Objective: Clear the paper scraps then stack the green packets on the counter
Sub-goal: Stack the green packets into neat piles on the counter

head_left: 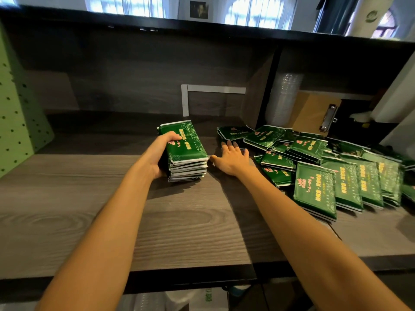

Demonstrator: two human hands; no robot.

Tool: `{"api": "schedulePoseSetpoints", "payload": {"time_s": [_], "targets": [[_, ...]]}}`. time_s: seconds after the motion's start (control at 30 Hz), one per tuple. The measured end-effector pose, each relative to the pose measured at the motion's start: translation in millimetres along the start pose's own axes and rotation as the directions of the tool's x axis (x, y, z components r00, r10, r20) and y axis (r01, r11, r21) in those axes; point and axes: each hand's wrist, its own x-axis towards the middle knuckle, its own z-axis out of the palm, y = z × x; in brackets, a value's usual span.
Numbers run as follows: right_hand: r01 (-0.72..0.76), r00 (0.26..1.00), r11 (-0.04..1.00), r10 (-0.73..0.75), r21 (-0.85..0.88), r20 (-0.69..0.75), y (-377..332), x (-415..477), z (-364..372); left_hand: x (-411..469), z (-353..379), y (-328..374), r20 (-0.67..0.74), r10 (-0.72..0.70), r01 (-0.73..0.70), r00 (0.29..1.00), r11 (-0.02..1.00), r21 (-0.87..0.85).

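step: stacking, no scraps in sight on counter | left hand wrapped round stack mid-counter | right hand flat, fingers straight, empty | next imo: pinch one from loose packets just beyond

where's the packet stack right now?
Head view, middle of the counter: the packet stack is gripped by the left hand, with the open right hand just to its right and the loose packets beyond.

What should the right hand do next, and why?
Likely reach the open, empty right hand onto the nearest loose packet just beyond its fingertips and carry it to the stack that the left hand grips. Many packets lie scattered to the right, unstacked.
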Motion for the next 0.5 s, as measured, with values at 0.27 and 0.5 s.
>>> {"api": "schedulePoseSetpoints", "payload": {"time_s": [0.27, 0.5], "targets": [[0.056, 0.998, 0.998, -0.056, 0.004, -0.028, 2.6, -15.0, -7.3, -0.7, 1.3, 0.5, -0.01, 0.003, -0.002, 1.0, 0.999, 0.037], [0.115, 0.953, 0.957, -0.031, 0.266, -0.301, 4.9, -40.1, -20.1, -9.2, 2.7, -1.2, -0.008, 0.017, -0.017, 1.0, 0.999, 0.036]]}}
